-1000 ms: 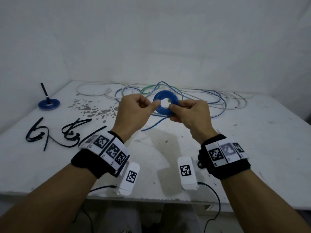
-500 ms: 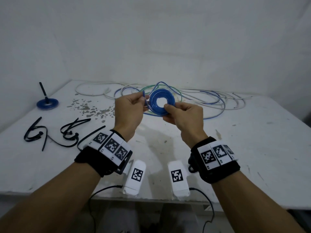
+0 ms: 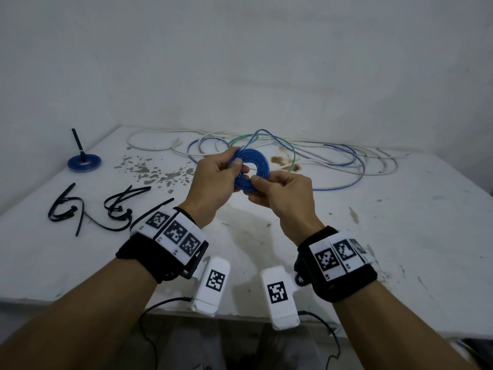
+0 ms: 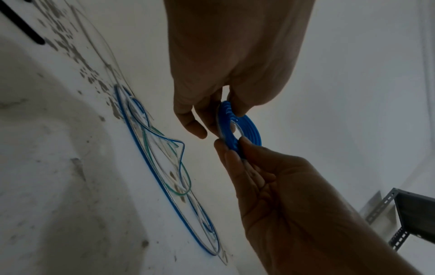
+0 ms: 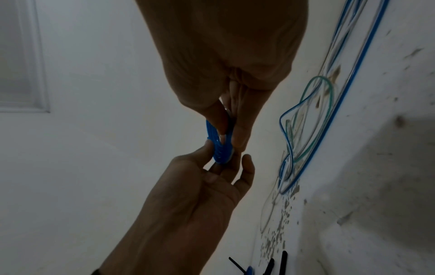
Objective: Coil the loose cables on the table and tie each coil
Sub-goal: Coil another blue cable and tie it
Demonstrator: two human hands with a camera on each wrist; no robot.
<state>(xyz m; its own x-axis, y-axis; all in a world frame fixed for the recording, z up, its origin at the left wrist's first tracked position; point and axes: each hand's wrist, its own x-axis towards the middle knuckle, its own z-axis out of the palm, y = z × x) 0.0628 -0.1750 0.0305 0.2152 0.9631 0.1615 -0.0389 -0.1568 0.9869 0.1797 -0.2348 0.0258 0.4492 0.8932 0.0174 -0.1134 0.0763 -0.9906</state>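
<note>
1. Blue coil point(image 3: 250, 166), wound flat into a tight ring with an open centre, held up in the air above the table point(image 3: 400, 236), just in front of the loose cables point(image 3: 346, 161) heaped at the far side.
2. Lies between the two hands, face turned toward the head camera; nearly edge-on in the right wrist view point(image 5: 219, 147). No long axis, being round; the plane stands roughly upright, tilted a little.
3. Pinched at its left rim by the left hand point(image 3: 213, 180), thumb on the near face, fingers behind. Pinched at its lower right rim by the right hand point(image 3: 282, 193), thumb and forefinger closed on the turns. Both equally near, both grasping.
4. Looks neat: several concentric turns, glossy blue point(image 4: 237, 128). No tie seen around it yet; free end not made out.
5. Black ties point(image 3: 120, 206) lying well to the left on the table, nearer the left hand; probably the next thing wanted.
6. Farther left, a second blue coil point(image 3: 84, 162) with a black tie standing up from it, seemingly finished.
</note>
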